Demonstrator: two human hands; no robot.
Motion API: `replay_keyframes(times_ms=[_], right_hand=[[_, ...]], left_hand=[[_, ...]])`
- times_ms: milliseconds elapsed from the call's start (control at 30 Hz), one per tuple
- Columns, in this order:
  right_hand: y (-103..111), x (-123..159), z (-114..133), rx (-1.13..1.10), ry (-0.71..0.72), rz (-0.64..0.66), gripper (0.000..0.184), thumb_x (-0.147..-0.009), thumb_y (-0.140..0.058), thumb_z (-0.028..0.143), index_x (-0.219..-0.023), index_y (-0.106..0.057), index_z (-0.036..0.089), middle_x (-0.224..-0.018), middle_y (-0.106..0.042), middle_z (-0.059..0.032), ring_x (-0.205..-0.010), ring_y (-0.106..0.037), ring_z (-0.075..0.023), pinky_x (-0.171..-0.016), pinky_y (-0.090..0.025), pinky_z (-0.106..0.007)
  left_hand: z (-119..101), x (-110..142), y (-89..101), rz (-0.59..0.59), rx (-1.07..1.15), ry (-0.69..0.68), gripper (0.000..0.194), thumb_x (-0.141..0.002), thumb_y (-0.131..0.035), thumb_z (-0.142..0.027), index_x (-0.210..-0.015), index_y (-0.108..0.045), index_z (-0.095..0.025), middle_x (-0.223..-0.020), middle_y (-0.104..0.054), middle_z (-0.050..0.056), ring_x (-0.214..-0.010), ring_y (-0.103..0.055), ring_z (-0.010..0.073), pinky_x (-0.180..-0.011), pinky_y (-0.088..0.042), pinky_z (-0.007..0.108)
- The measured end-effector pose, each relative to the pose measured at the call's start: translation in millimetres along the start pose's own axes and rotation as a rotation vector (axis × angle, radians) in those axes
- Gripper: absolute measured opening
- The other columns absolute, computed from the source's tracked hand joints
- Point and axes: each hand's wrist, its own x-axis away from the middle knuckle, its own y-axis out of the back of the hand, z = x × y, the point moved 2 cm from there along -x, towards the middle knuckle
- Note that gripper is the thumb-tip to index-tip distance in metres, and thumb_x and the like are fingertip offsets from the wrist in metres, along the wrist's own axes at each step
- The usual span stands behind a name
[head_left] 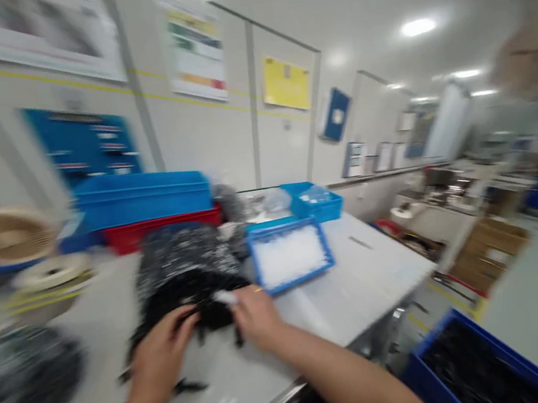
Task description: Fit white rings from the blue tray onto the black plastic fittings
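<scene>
My left hand [162,349], a beaded bracelet at its wrist, pinches a small dark piece [185,314] between thumb and fingers. Between the fingertips of my right hand [255,314] is a small white piece [225,297], blurred by motion. Both hands are close together at the mouth of a black plastic bag [181,258], where many small black parts [215,314] spill onto the white table [256,385]. A few loose black parts [190,385] lie near my left wrist. Just beyond my right hand, a blue tray [327,253] holds many small white pieces [290,255].
At the back stand a blue bin [144,196] on a red one [162,231] and a smaller blue bin [330,208]. Left are a tan basket [6,237], a tape roll [54,270] and a dark plastic bag [24,386]. A blue crate [508,347] sits lower right.
</scene>
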Motion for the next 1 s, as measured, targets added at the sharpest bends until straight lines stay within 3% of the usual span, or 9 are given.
replay_keyframes(times_ms=[67, 167, 367, 467, 567, 667, 833, 1000], right_hand=[[8.7, 0.5, -3.4, -0.173, -0.034, -0.002, 0.025, -0.084, -0.037, 0.019, -0.099, -0.057, 0.015, -0.092, -0.063, -0.009, -0.084, -0.056, -0.0189, -0.074, -0.043, -0.03], [19.6, -6.2, -7.5, -0.342, 0.022, 0.082, 0.026, -0.086, -0.033, 0.022, -0.098, -0.055, 0.017, -0.091, -0.062, -0.007, -0.083, -0.056, -0.0175, -0.073, -0.042, -0.028], [12.5, -21.1, -6.2, -0.195, -0.001, 0.223, 0.032, -0.09, -0.031, 0.036, -0.08, -0.056, 0.019, -0.069, -0.059, -0.0012, -0.064, -0.054, -0.0149, -0.056, -0.035, -0.022], [-0.5, -25.9, -9.6, -0.173, 0.006, 0.193, 0.042, -0.089, -0.03, 0.046, -0.069, -0.055, 0.019, -0.059, -0.054, 0.0008, -0.056, -0.051, -0.0137, -0.051, -0.032, -0.022], [-8.9, -23.3, -11.9, -0.299, 0.068, 0.171, 0.038, -0.09, -0.031, 0.045, -0.09, -0.06, 0.02, -0.07, -0.06, -0.001, -0.066, -0.056, -0.0149, -0.059, -0.039, -0.022], [-7.5, -15.4, -11.1, -0.434, 0.092, 0.187, 0.032, -0.09, -0.033, 0.039, -0.108, -0.053, 0.02, -0.082, -0.063, -0.0028, -0.075, -0.058, -0.0152, -0.066, -0.042, -0.023], [7.7, -7.0, -8.9, -0.482, 0.063, 0.172, 0.026, -0.09, -0.03, 0.034, -0.094, -0.052, 0.02, -0.073, -0.058, -0.0013, -0.062, -0.053, -0.0137, -0.058, -0.041, -0.022], [14.1, -8.1, -12.5, -0.359, 0.051, 0.133, 0.03, -0.089, -0.031, 0.039, -0.078, -0.051, 0.02, -0.062, -0.052, 0.0006, -0.059, -0.05, -0.0139, -0.054, -0.034, -0.022]], left_hand=[[5.5, 7.1, 14.8, -0.046, -0.001, -0.009, 0.043, -0.083, -0.04, -0.057, -0.083, -0.063, -0.021, -0.081, -0.067, 0.0, -0.075, -0.061, 0.0171, -0.072, -0.051, 0.03], [2.0, 3.5, 12.3, -0.005, 0.051, -0.045, 0.033, -0.087, -0.041, -0.041, -0.086, -0.065, -0.018, -0.084, -0.067, 0.005, -0.079, -0.062, 0.0172, -0.075, -0.051, 0.029], [-4.5, 3.8, 11.0, -0.023, 0.191, 0.06, 0.023, -0.088, -0.041, -0.026, -0.098, -0.059, -0.016, -0.086, -0.065, 0.006, -0.076, -0.061, 0.0161, -0.072, -0.05, 0.028], [0.5, 6.6, 13.4, -0.071, 0.263, 0.147, 0.021, -0.087, -0.042, -0.026, -0.098, -0.057, -0.016, -0.083, -0.064, 0.005, -0.072, -0.06, 0.0154, -0.067, -0.049, 0.027], [4.8, 7.2, 13.4, -0.098, 0.28, 0.193, 0.019, -0.087, -0.043, -0.027, -0.096, -0.057, -0.016, -0.081, -0.063, 0.004, -0.071, -0.059, 0.0153, -0.066, -0.048, 0.026], [5.7, 7.5, 12.9, -0.093, 0.276, 0.202, 0.02, -0.087, -0.043, -0.028, -0.095, -0.057, -0.016, -0.08, -0.062, 0.004, -0.071, -0.058, 0.0154, -0.067, -0.048, 0.026], [2.7, 9.0, 15.1, -0.077, 0.24, 0.199, 0.021, -0.089, -0.042, -0.029, -0.094, -0.058, -0.016, -0.079, -0.061, 0.005, -0.072, -0.057, 0.0156, -0.067, -0.046, 0.026], [-2.2, 11.7, 17.7, -0.049, 0.246, 0.183, 0.021, -0.088, -0.043, -0.03, -0.094, -0.058, -0.016, -0.079, -0.061, 0.005, -0.071, -0.057, 0.0155, -0.066, -0.047, 0.026]])
